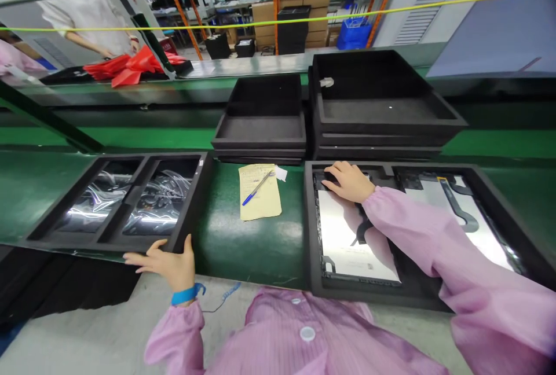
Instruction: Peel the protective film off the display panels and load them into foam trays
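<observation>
My left hand (169,265), fingers spread and a blue wrist strap (185,296) below it, is at the near right corner of a black foam tray (197,195). Dark flat pieces under clear, shiny plastic film (158,201) lie in that tray's two compartments. On the right, a second foam tray (309,230) contains two display panels with bright silvery backs. My right hand (350,181) has its fingers and thumb bent around the far edge of the left display panel (343,236); the fingertips are partly hidden. The other display panel (473,219) lies beside it, partly behind my sleeve.
Between the trays, a pen (257,188) rests on a yellow paper sheet (264,204) on the green bench (243,253). Stacked black trays (260,146) and a taller stack (377,132) stand behind. Beyond, a person in white (93,22) is near red plastic (134,65).
</observation>
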Tool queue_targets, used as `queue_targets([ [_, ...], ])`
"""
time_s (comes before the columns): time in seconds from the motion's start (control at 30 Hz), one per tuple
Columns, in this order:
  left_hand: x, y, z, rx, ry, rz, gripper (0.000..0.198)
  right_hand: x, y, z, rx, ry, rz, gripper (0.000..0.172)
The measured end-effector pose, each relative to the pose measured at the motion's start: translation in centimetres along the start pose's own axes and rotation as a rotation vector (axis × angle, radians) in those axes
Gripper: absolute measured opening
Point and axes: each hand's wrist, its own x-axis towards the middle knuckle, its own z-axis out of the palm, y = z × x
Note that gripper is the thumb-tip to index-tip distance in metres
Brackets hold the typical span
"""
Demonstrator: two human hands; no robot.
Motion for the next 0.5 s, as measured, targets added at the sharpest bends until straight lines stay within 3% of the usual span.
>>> queue_targets([
  [0.07, -1.0, 3.4, -0.5, -0.043, 0.042, 0.027, 0.059, 0.2, -0.1, 0.3, -0.067, -0.022, -0.010, 0.031],
  [0.13, -2.3, 7.3, -0.7, -0.116, 0.016, 0.203, 0.047, 0.2, -0.1, 0.2, -0.099, -0.048, -0.031, 0.029],
  [0.27, -4.8, 14.6, -0.2, -0.418, -0.347, 0.409, 0.014, -0.4, -0.8, 0.4, -0.111, -0.040, -0.040, 0.026],
  [0.33, -5.7, 17.2, 0.0, -0.633, -0.570, 0.361, 0.011, -0.3, -1.0, -0.1, -0.096, -0.006, -0.019, 0.024],
  [0.4, -6.2, 18.9, -0.4, -0.804, -0.824, 0.257, 0.013, 0.0, -1.2, -2.1, -0.059, 0.035, 0.004, 0.025],
  [0.43, -6.4, 19.4, -0.8, -0.873, -1.005, 0.193, 0.018, 0.0, -1.4, -3.8, -0.029, 0.051, 0.002, 0.028],
  [0.5, -6.5, 20.3, -1.9, -0.981, -1.484, 0.045, 0.032, -0.7, -2.5, -8.3, 0.041, 0.091, -0.034, 0.041],
])
